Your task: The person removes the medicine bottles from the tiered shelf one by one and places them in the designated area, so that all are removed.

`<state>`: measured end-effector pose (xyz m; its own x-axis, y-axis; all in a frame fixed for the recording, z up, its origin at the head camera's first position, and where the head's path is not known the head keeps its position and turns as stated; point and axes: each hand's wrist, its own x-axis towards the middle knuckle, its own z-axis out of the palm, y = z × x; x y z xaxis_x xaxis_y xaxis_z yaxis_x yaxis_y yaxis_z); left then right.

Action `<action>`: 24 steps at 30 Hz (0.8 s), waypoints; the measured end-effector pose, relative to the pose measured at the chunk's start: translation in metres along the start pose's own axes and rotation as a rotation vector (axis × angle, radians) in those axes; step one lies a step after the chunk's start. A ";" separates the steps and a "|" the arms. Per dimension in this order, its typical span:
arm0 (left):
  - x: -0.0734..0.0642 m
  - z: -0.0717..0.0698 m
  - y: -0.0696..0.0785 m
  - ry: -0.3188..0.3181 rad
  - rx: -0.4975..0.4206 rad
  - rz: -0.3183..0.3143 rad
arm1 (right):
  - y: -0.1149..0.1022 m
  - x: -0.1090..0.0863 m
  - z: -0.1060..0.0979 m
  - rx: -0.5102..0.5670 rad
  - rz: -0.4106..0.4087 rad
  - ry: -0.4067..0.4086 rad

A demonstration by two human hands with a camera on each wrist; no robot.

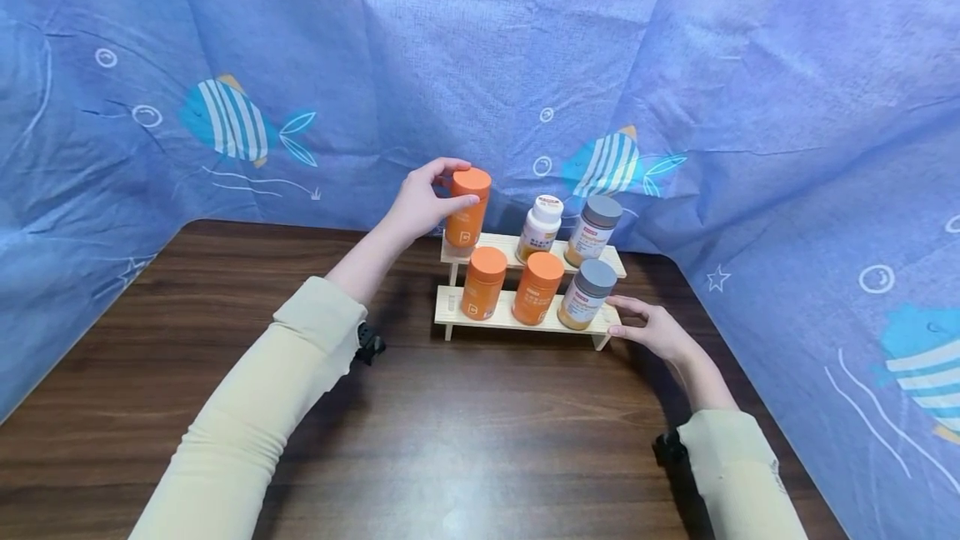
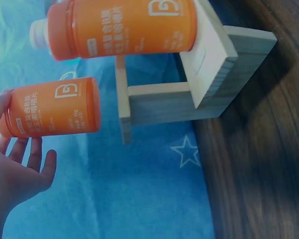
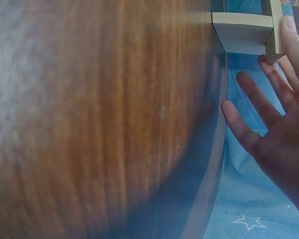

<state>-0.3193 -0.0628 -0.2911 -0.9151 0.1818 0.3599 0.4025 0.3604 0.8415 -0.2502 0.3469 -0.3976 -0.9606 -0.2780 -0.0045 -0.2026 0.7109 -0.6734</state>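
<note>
My left hand (image 1: 426,200) grips an orange bottle (image 1: 467,211) near its lid, thumb on one side and fingers on the other. In the left wrist view, a gap shows between the base of this bottle (image 2: 55,107) and the upper plank (image 2: 122,99) of a two-step wooden rack (image 1: 495,317). My right hand (image 1: 658,332) pinches the right end of the rack's lower step, as the right wrist view shows thumb and fingertips at the plank's end (image 3: 275,30). The other fingers of that hand (image 3: 284,129) are spread.
On the upper step stand a white bottle (image 1: 538,230) and a grey-lidded jar (image 1: 592,232). The lower step bears two orange bottles (image 1: 483,286), (image 1: 537,290) and another grey-lidded jar (image 1: 585,297). Behind the dark wooden table (image 1: 450,423) hangs a blue fish-print cloth (image 1: 465,57).
</note>
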 end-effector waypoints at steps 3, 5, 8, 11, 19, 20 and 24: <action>-0.002 -0.007 0.001 0.015 -0.006 0.008 | -0.010 -0.004 0.000 0.003 -0.008 0.002; -0.004 -0.012 0.001 0.019 -0.003 0.006 | -0.013 -0.006 0.000 0.001 -0.008 0.003; -0.007 -0.019 0.001 0.021 0.002 -0.002 | -0.014 -0.008 0.000 0.000 -0.002 0.006; -0.010 -0.025 -0.001 0.019 0.009 -0.001 | -0.013 -0.010 0.000 0.007 0.004 0.007; -0.019 -0.043 -0.012 0.002 0.024 0.004 | -0.011 -0.012 0.002 0.049 0.010 -0.002; -0.020 -0.045 -0.014 0.000 0.030 0.003 | -0.012 -0.013 0.002 0.050 0.012 -0.003; -0.025 -0.052 -0.020 -0.005 0.033 -0.007 | 0.003 -0.008 0.004 0.040 0.006 0.007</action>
<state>-0.3061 -0.1224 -0.2961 -0.9177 0.1840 0.3521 0.3970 0.3916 0.8301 -0.2423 0.3486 -0.4024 -0.9632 -0.2687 -0.0035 -0.1888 0.6860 -0.7027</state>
